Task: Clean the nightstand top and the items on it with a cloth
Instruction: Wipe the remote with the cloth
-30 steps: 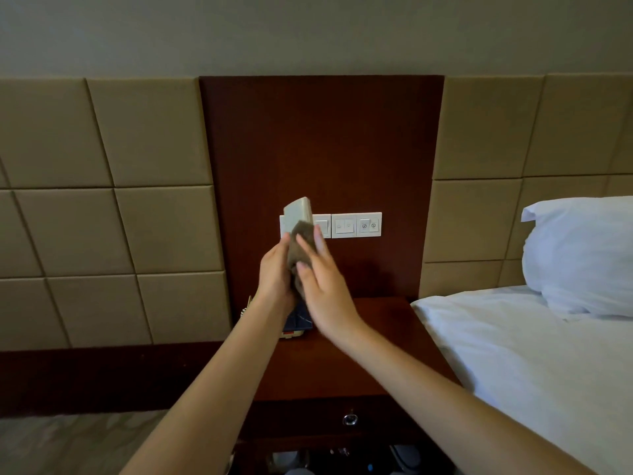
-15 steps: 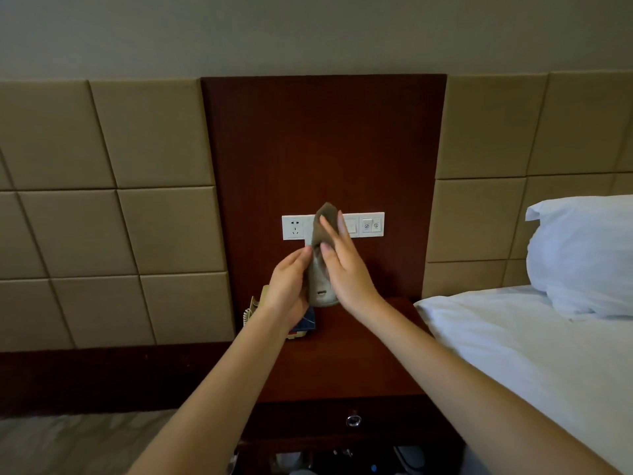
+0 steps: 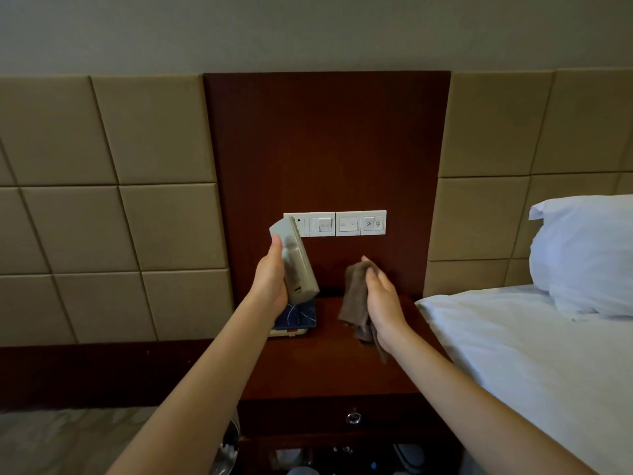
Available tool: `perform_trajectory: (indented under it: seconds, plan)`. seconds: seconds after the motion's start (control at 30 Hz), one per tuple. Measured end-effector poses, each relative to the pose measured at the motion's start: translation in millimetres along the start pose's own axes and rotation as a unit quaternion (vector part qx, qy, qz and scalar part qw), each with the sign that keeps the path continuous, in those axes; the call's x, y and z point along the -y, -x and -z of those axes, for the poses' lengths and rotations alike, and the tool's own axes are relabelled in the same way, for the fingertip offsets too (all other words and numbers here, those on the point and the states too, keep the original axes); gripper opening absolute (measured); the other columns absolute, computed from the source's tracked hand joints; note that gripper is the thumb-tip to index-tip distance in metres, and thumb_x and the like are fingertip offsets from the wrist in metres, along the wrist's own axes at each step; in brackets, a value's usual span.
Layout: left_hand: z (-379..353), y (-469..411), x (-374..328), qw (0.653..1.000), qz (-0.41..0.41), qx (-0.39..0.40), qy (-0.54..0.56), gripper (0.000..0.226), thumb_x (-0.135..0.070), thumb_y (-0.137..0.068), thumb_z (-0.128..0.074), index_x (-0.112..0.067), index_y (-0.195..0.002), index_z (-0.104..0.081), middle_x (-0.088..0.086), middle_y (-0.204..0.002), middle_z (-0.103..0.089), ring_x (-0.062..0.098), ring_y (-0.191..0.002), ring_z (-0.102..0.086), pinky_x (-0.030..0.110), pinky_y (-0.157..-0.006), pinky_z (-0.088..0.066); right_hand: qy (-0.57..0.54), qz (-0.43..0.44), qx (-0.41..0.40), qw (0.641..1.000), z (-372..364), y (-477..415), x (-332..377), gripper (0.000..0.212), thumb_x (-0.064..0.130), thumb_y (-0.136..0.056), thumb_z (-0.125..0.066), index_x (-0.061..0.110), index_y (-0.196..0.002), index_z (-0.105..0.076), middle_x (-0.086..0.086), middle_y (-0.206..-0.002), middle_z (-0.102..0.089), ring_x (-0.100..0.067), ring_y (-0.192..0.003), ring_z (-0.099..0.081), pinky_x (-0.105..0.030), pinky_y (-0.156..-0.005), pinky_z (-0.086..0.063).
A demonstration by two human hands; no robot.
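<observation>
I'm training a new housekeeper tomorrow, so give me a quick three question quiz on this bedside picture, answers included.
1. True or false: the cloth is touching the beige handset.
2. Which hand grips the handset? A) left B) right C) both
3. Fill in: the pillow lies on the ____, to the right of the nightstand.

Key
1. False: they are held apart.
2. A: the left hand grips it, and the right hand holds the cloth.
3. bed
</observation>
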State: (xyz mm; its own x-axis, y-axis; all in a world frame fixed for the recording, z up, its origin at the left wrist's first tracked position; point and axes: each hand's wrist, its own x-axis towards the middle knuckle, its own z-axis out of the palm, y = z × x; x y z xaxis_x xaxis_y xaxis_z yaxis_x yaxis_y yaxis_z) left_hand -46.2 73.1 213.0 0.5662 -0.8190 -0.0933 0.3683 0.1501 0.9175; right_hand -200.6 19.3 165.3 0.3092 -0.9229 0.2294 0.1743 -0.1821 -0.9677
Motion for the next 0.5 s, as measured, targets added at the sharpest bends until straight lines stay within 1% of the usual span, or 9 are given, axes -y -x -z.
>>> perform_trajectory:
  seconds: [0.07,0.1,0.13,0.2,0.27,0.3,0.37,0.43,0.5]
  plan:
    - [-1.0,0.3,2.6,0.998,0.011,0.025,-0.064,0.086,-0.069,-0.078,-0.052,-0.015,-0.142,-0.038,0.010,-0.133,-0.052,0.030,-0.121,-0.052,0.051,-0.105,-0.039,-0.011,-0.010,-0.018,1.000,0.3,-3.1,4.0,0.037,0.032,-0.103,-0.033,0.033,-0.138,-0.045,-0.002,-0.135,-0.054,-0.017,-0.119,-0.054,-0.037,-0.102,-0.046]
    - [-1.9,1.3,5.6,0.995,0.000,0.034,-0.092,0.088,-0.068,-0.075,-0.057,-0.014,-0.142,-0.038,0.010,-0.130,-0.054,0.028,-0.116,-0.054,0.047,-0.101,-0.044,-0.012,-0.001,-0.024,1.000,-1.4,-3.7,7.3,0.037,0.032,-0.103,-0.033,0.033,-0.139,-0.044,-0.001,-0.137,-0.052,-0.017,-0.123,-0.051,-0.038,-0.106,-0.042]
    - [-3.4,1.2,8.6,0.994,-0.019,0.038,-0.103,0.081,-0.061,-0.078,-0.060,-0.013,-0.140,-0.040,0.009,-0.122,-0.058,0.024,-0.106,-0.059,0.041,-0.091,-0.051,-0.013,0.018,-0.027,0.999,-3.9,-3.6,10.6,0.038,0.032,-0.103,-0.033,0.032,-0.140,-0.042,0.001,-0.140,-0.050,-0.015,-0.126,-0.049,-0.035,-0.108,-0.040]
    - [-7.1,2.0,12.8,0.996,-0.030,0.055,-0.064,0.055,-0.044,-0.089,-0.058,-0.011,-0.132,-0.046,0.008,-0.105,-0.065,0.017,-0.083,-0.064,0.030,-0.070,-0.055,-0.009,0.065,-0.021,0.998,-9.9,-1.3,19.1,0.040,0.031,-0.103,-0.033,0.032,-0.143,-0.038,0.009,-0.141,-0.045,-0.006,-0.127,-0.045,-0.018,-0.100,-0.041]
    - [-10.8,6.3,16.8,0.994,0.021,0.107,0.022,0.043,-0.041,-0.092,-0.053,-0.010,-0.122,-0.056,0.010,-0.105,-0.068,0.020,-0.086,-0.068,0.031,-0.075,-0.057,0.014,0.105,0.002,0.994,-16.5,1.8,27.5,0.042,0.030,-0.103,-0.033,0.033,-0.145,-0.035,0.017,-0.138,-0.042,0.003,-0.123,-0.041,-0.001,-0.085,-0.039]
    - [-13.1,10.5,18.7,0.989,0.041,0.137,0.044,0.041,-0.043,-0.093,-0.050,-0.011,-0.115,-0.060,0.009,-0.102,-0.070,0.020,-0.087,-0.068,0.033,-0.076,-0.057,0.035,0.124,0.025,0.991,-22.4,4.4,31.8,0.042,0.029,-0.104,-0.032,0.033,-0.146,-0.033,0.017,-0.141,-0.040,0.004,-0.124,-0.039,0.002,-0.085,-0.037]
    - [-19.5,17.0,23.1,0.979,0.049,0.182,0.078,0.038,-0.044,-0.096,-0.042,-0.014,-0.104,-0.064,0.006,-0.088,-0.070,0.018,-0.079,-0.069,0.030,-0.068,-0.056,0.093,0.160,0.078,0.980,-35.1,12.8,38.7,0.043,0.026,-0.104,-0.031,0.031,-0.147,-0.032,0.011,-0.152,-0.032,-0.002,-0.136,-0.032,-0.010,-0.104,-0.033]
    - [-23.6,18.7,27.2,0.971,0.033,0.194,0.133,0.038,-0.040,-0.099,-0.037,-0.015,-0.115,-0.061,0.004,-0.093,-0.069,0.017,-0.088,-0.066,0.028,-0.077,-0.053,0.165,0.185,0.112,0.963,-45.7,21.3,38.5,0.044,0.019,-0.104,-0.032,0.019,-0.148,-0.032,0.002,-0.157,-0.023,-0.012,-0.145,-0.020,-0.029,-0.118,-0.021]
    - [-24.4,21.0,27.9,0.966,0.031,0.192,0.169,0.040,-0.039,-0.099,-0.037,-0.014,-0.122,-0.058,0.006,-0.101,-0.065,0.018,-0.095,-0.062,0.030,-0.084,-0.048,0.213,0.222,0.122,0.944,-44.6,27.5,34.2,0.046,0.011,-0.103,-0.032,0.005,-0.148,-0.026,-0.008,-0.158,-0.020,-0.017,-0.147,-0.014,-0.033,-0.120,-0.011]
